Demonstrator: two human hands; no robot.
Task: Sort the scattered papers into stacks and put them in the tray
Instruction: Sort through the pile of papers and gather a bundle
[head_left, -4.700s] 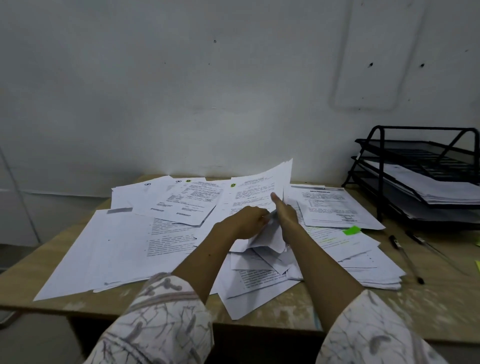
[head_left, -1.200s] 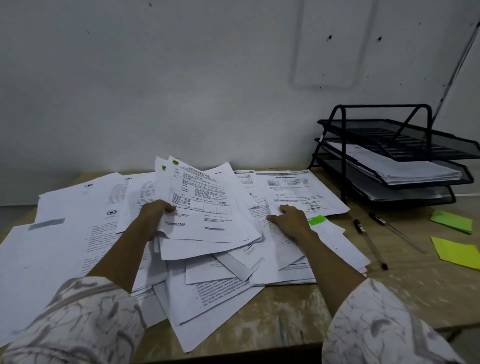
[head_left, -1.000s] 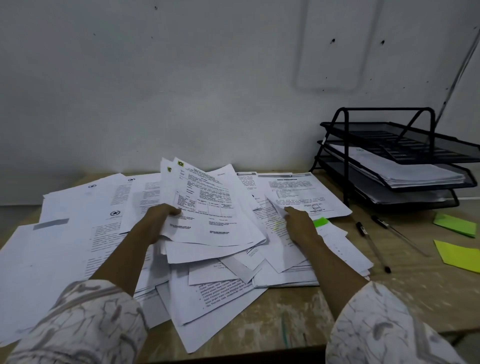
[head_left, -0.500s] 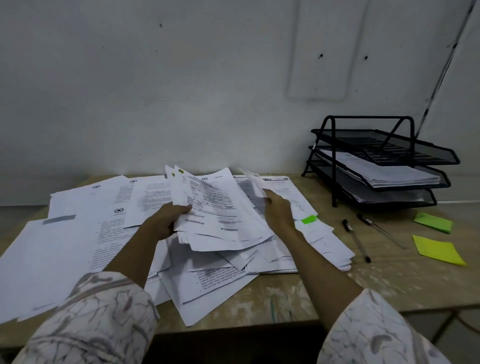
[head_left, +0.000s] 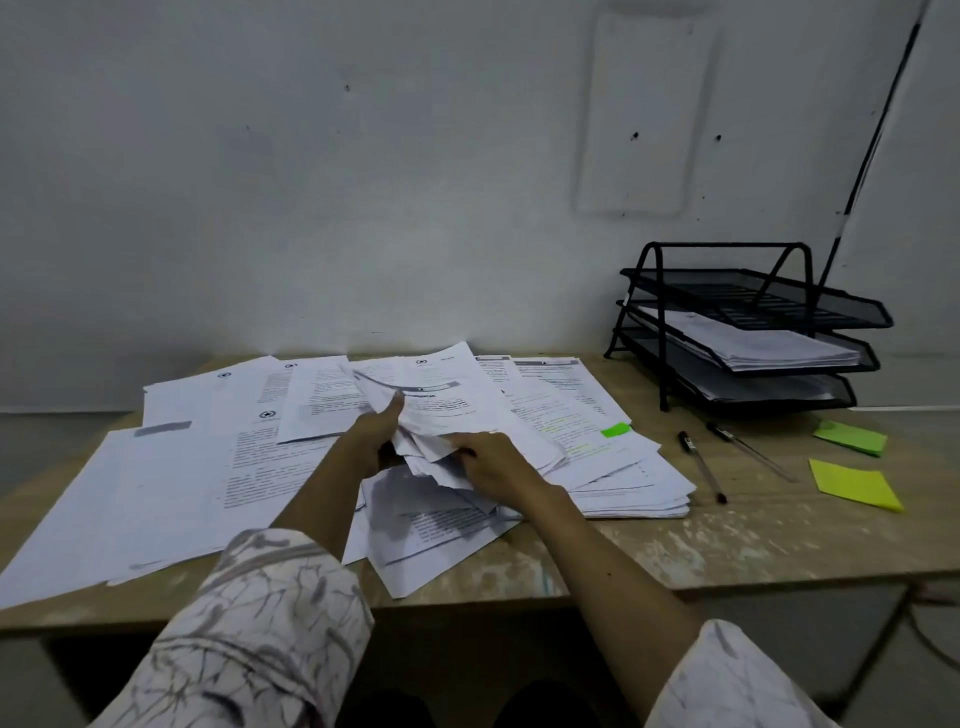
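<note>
Papers (head_left: 447, 410) bunched between both hands, left hand (head_left: 375, 435) and right hand (head_left: 491, 460) gripping them.

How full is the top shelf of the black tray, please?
Empty: the tray's top shelf shows only bare mesh, while a paper stack lies on the middle one.

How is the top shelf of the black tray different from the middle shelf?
The top shelf holds no papers, so its mesh floor shows; the middle shelf carries a stack of white papers. The top shelf sits higher, and the middle shelf lies partly under it. Both are black mesh in the same black wire frame.
</note>
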